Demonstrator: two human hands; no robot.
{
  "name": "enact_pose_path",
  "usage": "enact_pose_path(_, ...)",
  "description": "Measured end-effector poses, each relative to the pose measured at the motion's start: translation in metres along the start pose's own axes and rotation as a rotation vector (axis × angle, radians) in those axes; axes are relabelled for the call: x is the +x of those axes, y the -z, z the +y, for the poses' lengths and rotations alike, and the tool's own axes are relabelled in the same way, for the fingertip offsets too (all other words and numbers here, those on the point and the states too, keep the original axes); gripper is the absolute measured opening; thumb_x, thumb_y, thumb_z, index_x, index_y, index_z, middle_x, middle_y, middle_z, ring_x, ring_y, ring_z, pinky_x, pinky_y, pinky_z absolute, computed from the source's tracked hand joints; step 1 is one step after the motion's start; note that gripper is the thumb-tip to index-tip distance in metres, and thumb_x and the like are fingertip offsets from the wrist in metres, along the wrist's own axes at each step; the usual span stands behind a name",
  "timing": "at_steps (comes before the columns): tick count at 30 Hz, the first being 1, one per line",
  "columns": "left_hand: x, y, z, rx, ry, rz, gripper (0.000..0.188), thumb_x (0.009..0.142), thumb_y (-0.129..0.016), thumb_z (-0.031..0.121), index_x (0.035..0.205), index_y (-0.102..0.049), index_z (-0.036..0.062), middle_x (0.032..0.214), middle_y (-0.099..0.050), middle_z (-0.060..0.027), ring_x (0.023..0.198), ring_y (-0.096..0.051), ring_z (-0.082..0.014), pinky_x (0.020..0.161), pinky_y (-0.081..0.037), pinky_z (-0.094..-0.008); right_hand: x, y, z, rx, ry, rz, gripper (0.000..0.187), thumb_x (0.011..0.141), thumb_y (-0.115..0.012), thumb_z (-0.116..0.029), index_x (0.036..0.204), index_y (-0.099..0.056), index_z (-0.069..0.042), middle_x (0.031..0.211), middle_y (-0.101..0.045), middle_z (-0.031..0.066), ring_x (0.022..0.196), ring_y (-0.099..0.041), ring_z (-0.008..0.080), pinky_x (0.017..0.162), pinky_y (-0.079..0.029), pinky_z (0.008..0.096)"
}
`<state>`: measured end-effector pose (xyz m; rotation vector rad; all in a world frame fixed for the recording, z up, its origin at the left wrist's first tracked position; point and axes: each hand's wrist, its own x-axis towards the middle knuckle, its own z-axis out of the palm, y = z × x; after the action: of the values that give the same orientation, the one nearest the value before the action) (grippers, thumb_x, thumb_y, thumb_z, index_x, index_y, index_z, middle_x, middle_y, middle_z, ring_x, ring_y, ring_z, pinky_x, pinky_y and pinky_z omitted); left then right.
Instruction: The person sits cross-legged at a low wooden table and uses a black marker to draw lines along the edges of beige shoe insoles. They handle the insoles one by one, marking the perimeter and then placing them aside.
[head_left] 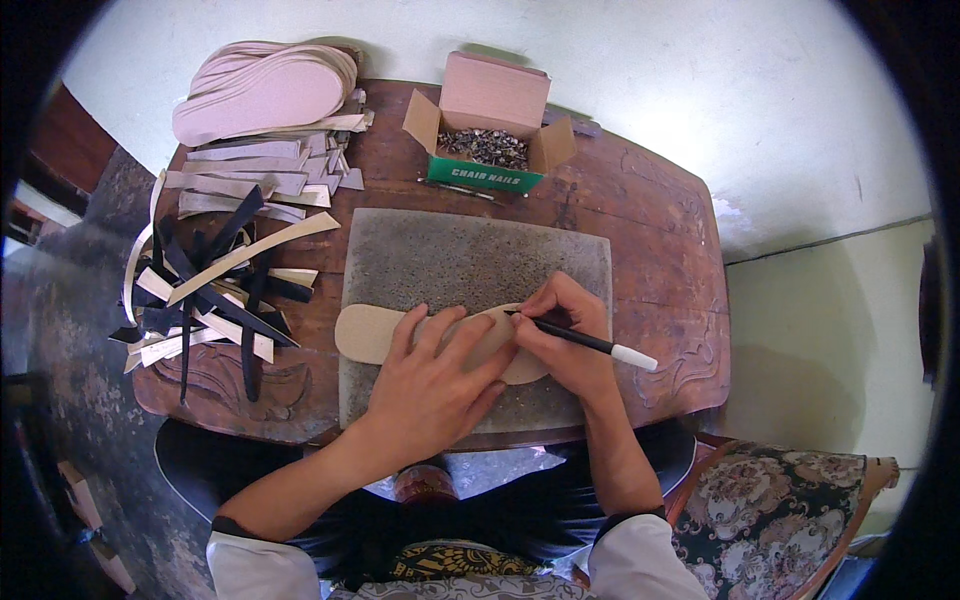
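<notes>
A beige shoe sole [368,334] lies lengthwise on a worn grey board [470,250] at the near middle of the table. My left hand [430,375] rests flat across the sole with its fingers spread, pressing on its middle. In my right hand [570,335] is a black marker pen [575,336] with a white end, pinched between thumb and fingers. The pen's tip meets the sole near its upper edge, close to my left fingertips. Part of the sole is hidden under both hands.
A stack of pale soles [265,95] sits at the far left, with grey strips [245,165] in front. Nearer lies a tangle of black and cream straps [215,290]. An open green box [485,172] of small nails stands at the back of the carved wooden table [660,260].
</notes>
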<state>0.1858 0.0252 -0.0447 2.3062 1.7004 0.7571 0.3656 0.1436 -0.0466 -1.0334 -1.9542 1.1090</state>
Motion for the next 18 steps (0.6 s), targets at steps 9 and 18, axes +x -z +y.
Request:
enact_pose_path(9, 0.0004, 0.0006, 0.0004, -0.011, -0.001, 0.006, 0.042, 0.091, -0.072, 0.035, 0.131, -0.069, 0.0216, 0.139, -0.056, -0.0099, 0.133, -0.047, -0.0344, 0.116, -0.03, -0.0563, 0.0006, 0.0005, -0.002, -0.003, 0.014, -0.002, 0.016, 0.075, -0.076, 0.0, 0.079, -0.06, 0.0, 0.082, -0.062, 0.0075, 0.071, -0.061, 0.0113, 0.061, -0.048, 0.0266)
enact_pose_path(18, -0.0007, 0.0003, 0.0002, 0.002, 0.0, 0.003, 0.043, 0.09, -0.073, 0.034, 0.131, -0.069, 0.0214, 0.14, -0.056, -0.0093, 0.133, -0.047, -0.0339, 0.116, -0.03, -0.0564, 0.0007, -0.0001, -0.0046, 0.002, -0.02, -0.005, 0.016, 0.076, -0.076, 0.001, 0.08, -0.061, 0.0, 0.082, -0.063, 0.0067, 0.074, -0.063, 0.0106, 0.065, -0.051, 0.0255)
